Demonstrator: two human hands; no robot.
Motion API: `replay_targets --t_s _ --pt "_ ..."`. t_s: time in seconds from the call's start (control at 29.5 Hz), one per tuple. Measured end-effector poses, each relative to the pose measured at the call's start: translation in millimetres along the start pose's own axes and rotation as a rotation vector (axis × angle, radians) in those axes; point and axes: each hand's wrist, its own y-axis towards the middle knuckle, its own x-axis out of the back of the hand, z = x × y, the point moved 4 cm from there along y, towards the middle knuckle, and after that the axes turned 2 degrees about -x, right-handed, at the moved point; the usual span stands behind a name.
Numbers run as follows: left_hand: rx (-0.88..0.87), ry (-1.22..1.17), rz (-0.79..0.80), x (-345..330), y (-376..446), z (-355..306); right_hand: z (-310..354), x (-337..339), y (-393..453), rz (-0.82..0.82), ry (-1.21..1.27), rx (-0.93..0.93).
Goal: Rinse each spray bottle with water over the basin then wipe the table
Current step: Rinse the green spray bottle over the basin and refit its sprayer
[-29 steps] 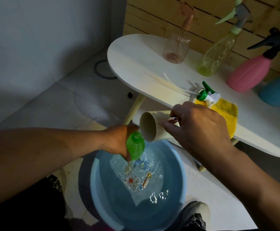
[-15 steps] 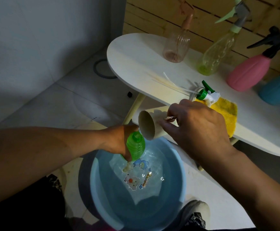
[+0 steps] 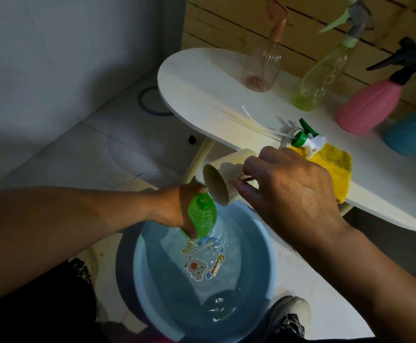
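My left hand (image 3: 177,209) grips a green ribbed bottle (image 3: 202,216) with no spray head, held over the blue basin (image 3: 259,246) on the floor. My right hand (image 3: 288,189) holds a cream cup (image 3: 219,184) tipped on its side, its mouth just above the bottle's open neck. Water lies in the basin, rippled under the bottle. The bottle's green and white spray head (image 3: 306,138) lies on the white table (image 3: 197,80), its tube stretched to the left, beside a yellow cloth (image 3: 335,167).
Along the table's back stand a clear pink spray bottle (image 3: 261,68), a clear green one (image 3: 320,80), a pink one with a black head (image 3: 370,105) and a blue one (image 3: 412,132). My shoe (image 3: 291,315) is by the basin. A wooden wall is behind.
The green bottle has dropped a little lower toward the water. The cup stays tipped over its neck, and the water under the bottle is rippled again.
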Motion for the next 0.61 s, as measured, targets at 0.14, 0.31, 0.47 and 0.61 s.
replay_targets --t_s 0.14,0.31,0.47,0.61 --pt "-0.003 -0.045 -0.004 0 2 2 2 1 -3 -0.020 -0.027 0.032" --pt "-0.009 -0.056 -0.006 -2 3 3 3 1 -7 -0.068 -0.032 0.070" --pt "0.005 -0.034 -0.001 -2 4 3 5 4 -9 -0.118 -0.050 0.115" --pt "0.021 -0.047 -0.003 -2 4 1 9 4 -11 -0.126 -0.054 0.146"
